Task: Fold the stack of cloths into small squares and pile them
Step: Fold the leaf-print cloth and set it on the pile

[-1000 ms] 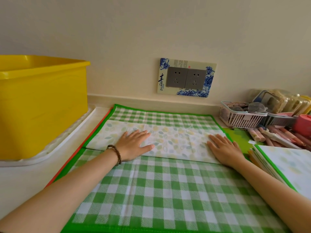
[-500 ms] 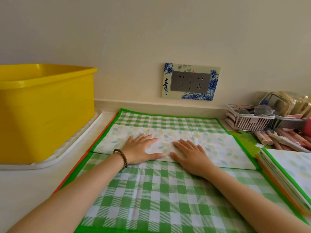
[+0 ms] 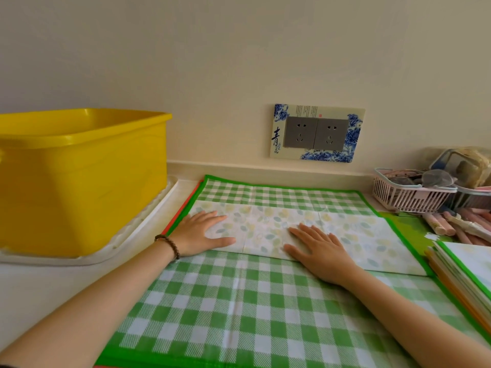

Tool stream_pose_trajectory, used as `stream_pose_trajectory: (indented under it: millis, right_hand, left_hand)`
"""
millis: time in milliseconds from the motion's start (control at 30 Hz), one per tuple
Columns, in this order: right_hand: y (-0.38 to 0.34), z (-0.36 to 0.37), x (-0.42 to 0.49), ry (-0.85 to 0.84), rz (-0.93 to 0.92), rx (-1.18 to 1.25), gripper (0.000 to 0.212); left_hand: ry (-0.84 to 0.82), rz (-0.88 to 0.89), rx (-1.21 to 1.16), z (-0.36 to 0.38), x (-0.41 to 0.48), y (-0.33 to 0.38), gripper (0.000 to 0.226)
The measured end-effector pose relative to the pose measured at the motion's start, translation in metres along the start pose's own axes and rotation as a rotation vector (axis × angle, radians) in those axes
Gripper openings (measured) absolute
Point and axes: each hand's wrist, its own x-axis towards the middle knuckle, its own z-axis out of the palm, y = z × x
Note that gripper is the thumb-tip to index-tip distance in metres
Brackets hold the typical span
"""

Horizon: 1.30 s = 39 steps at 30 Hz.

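Cloth [image 3: 239,301] in green and white check lies spread on the counter [image 3: 39,288] in front of me, its green border running along the far and right sides. A pale leaf-printed band [image 3: 358,235] crosses it from left to right, with a strip of check beyond it and the wide checked part nearer me. My left hand [image 3: 202,232] lies flat on the left end of that band, fingers straight and together, thumb out along its near edge, gripping nothing. My right hand [image 3: 321,251] presses flat near the middle of the band, fingers spread a little, palm over the near edge, also holding nothing. A brown bead bracelet [image 3: 167,244] sits on my left wrist. An orange edge [image 3: 183,213] shows from under the cloth on its left side. A stack of cloths [image 3: 467,269] lies just beside the right border. To the left a yellow tub [image 3: 79,181] stands on a white tray [image 3: 148,224]. A pink basket [image 3: 406,195] and some pinkish sticks [image 3: 451,224] sit at the far right, below a double wall socket [image 3: 317,132].
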Motion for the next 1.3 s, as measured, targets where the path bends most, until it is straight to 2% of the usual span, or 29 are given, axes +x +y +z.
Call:
stream_pose_trajectory:
  millis: [100, 233, 300, 433, 533, 633, 733, 867, 1000, 1067, 1167, 1300]
  right_hand:
    - [0.000, 0.000, 0.000, 0.005, 0.003, 0.004, 0.066]
    - [-0.001, 0.000, 0.000, 0.004, 0.008, 0.016, 0.066]
    - [-0.001, -0.002, 0.001, 0.008, 0.008, 0.034, 0.066]
    - [0.001, -0.008, 0.000, 0.070, 0.032, 0.196, 0.064]
    - [0.012, -0.013, 0.000, 0.128, 0.093, 0.299, 0.064]
    - [0.031, -0.018, 0.002, 0.192, 0.174, 0.286, 0.060]
    - [0.043, -0.021, 0.006, 0.237, 0.242, 0.338, 0.053]
    - [0.045, -0.019, 0.009, 0.266, 0.238, 0.370, 0.046]
    - [0.048, -0.019, 0.009, 0.292, 0.211, 0.384, 0.040]
    - [0.049, -0.019, 0.007, 0.317, 0.200, 0.404, 0.035]
    - [0.047, -0.021, 0.006, 0.377, 0.179, 0.451, 0.030]
    - [0.042, -0.024, 0.004, 0.455, 0.116, 0.474, 0.026]
  left_hand:
    - [0.003, 0.005, -0.017, -0.006, -0.007, -0.001, 0.100]
    - [-0.070, -0.059, -0.026, -0.019, 0.005, 0.009, 0.107]
    - [-0.058, -0.094, -0.007, -0.024, 0.020, 0.018, 0.096]
    - [0.044, 0.063, -0.047, -0.022, 0.049, 0.060, 0.071]
    - [0.007, 0.150, 0.019, -0.016, 0.076, 0.087, 0.069]
    - [-0.060, 0.138, 0.041, -0.012, 0.100, 0.103, 0.071]
    - [-0.065, 0.119, 0.058, -0.009, 0.116, 0.112, 0.061]
    - [-0.094, 0.084, 0.025, -0.011, 0.124, 0.116, 0.050]
    - [-0.144, 0.109, -0.039, -0.016, 0.120, 0.113, 0.062]
    - [-0.150, 0.157, -0.097, -0.019, 0.113, 0.112, 0.058]
    - [-0.111, 0.200, -0.195, -0.024, 0.099, 0.107, 0.051]
    - [0.088, 0.111, -0.396, -0.026, 0.081, 0.093, 0.044]
